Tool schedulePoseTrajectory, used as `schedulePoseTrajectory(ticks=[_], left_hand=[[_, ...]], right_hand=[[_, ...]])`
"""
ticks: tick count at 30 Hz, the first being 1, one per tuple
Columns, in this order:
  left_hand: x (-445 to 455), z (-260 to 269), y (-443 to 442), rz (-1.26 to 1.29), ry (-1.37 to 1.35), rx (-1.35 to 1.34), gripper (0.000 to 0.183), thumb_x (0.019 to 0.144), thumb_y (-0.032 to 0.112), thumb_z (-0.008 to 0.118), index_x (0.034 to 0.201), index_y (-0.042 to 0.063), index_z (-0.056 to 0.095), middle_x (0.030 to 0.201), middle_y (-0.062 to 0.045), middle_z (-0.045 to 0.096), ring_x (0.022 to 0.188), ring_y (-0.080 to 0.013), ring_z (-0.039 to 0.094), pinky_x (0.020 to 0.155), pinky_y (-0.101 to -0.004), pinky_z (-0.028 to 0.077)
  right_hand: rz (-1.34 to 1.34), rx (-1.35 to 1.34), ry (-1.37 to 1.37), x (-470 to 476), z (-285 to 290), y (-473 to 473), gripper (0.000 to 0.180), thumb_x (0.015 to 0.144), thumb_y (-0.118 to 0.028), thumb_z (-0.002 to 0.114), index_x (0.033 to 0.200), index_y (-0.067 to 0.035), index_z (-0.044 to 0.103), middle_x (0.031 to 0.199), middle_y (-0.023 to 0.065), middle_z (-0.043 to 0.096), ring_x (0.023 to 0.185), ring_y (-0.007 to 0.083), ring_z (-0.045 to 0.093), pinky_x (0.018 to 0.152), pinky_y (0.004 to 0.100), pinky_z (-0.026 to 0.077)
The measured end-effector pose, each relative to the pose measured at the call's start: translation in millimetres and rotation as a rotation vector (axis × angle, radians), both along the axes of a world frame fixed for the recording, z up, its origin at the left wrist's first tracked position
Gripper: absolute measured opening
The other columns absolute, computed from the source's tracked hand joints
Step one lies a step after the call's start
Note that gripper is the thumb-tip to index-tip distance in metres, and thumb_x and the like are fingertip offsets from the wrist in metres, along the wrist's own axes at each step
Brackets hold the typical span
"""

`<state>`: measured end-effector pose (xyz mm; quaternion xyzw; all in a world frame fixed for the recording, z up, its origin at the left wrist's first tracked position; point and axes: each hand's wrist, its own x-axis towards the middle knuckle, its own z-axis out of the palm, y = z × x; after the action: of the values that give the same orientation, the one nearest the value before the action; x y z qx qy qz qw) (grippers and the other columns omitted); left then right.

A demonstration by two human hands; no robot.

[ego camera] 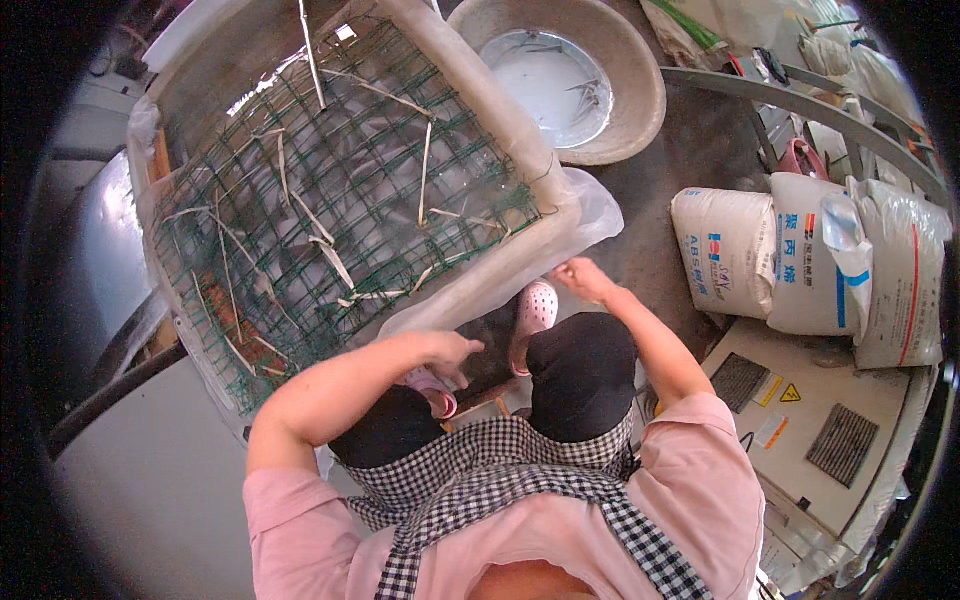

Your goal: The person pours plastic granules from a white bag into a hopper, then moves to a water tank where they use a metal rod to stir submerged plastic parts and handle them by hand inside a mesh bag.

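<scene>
My left hand (453,355) is above my left knee, just below the near rim of a tub, its fingers apart and nothing seen in them. Close to the tub's near right corner is my right hand (586,280), its fingers bent inward; whether they pinch the edge of the clear plastic sheet (480,296) is unclear. That sheet drapes over the tub's rim. A green wire mesh (360,161) with pale strips tied across it covers the tub. Water seems to lie under the mesh, with blurred grey shapes in it.
A round basin (637,97) holding cloudy liquid and thin slivers stands beyond the tub. Several filled sacks (724,255) bearing print rest on a pale machine cabinet (795,427) to the right. A curved metal rail (739,84) runs behind them. Pink clogs (537,307) are on my feet.
</scene>
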<state>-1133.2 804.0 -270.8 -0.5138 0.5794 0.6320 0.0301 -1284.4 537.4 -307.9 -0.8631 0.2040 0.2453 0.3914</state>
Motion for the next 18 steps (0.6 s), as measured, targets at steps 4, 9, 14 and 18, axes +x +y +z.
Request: schedulePoseTrajectory(ticks=[4, 9, 14, 18], left_hand=[[0.1, 14.0, 0.9, 0.244, 0.033, -0.166, 0.098, 0.068, 0.039, 0.071, 0.139, 0.013, 0.009, 0.12, -0.024, 0.047, 0.107, -0.0348, 0.049, 0.09, -0.0393, 0.039], [2.1, 36.9, -8.7, 0.615, -0.042, -0.429, 0.08, 0.077, 0.033, 0.062, 0.137, 0.009, 0.015, 0.124, -0.029, 0.04, 0.115, -0.0374, 0.042, 0.098, -0.0395, 0.032], [18.6, 29.1, -8.3, 0.462, -0.974, -0.466, 0.069, 0.081, 0.038, 0.055, 0.135, 0.01, 0.023, 0.136, -0.033, 0.013, 0.122, -0.055, 0.015, 0.095, -0.0626, 0.022], [38.0, 17.5, -1.8, 0.342, -1.289, -0.306, 0.09, 0.072, 0.053, 0.059, 0.136, 0.004, 0.02, 0.137, -0.033, 0.007, 0.124, -0.0546, 0.009, 0.096, -0.0642, 0.014]], right_hand=[[-0.028, -0.141, -0.316, 0.2, 42.0, 4.1, 0.033, 0.083, -0.018, 0.054, 0.115, -0.01, 0.051, 0.11, 0.0205, 0.052, 0.096, 0.0343, 0.053, 0.079, 0.0383, 0.044], [0.123, -0.25, -0.683, 36.5, 80.3, -6.2, 0.068, 0.076, -0.016, 0.06, 0.134, -0.023, 0.026, 0.132, 0.0225, 0.03, 0.12, 0.0381, 0.034, 0.095, 0.0396, 0.036], [0.477, -0.809, -0.435, 90.2, 60.0, -8.0, 0.101, 0.061, -0.015, 0.068, 0.137, -0.038, 0.007, 0.14, 0.0204, 0.014, 0.125, 0.0471, 0.02, 0.094, 0.0579, 0.029], [0.612, -1.058, -0.493, 116.9, 49.9, -7.0, 0.097, 0.061, -0.019, 0.068, 0.138, -0.036, 0.01, 0.134, 0.0213, 0.024, 0.118, 0.0429, 0.032, 0.087, 0.0545, 0.036]])
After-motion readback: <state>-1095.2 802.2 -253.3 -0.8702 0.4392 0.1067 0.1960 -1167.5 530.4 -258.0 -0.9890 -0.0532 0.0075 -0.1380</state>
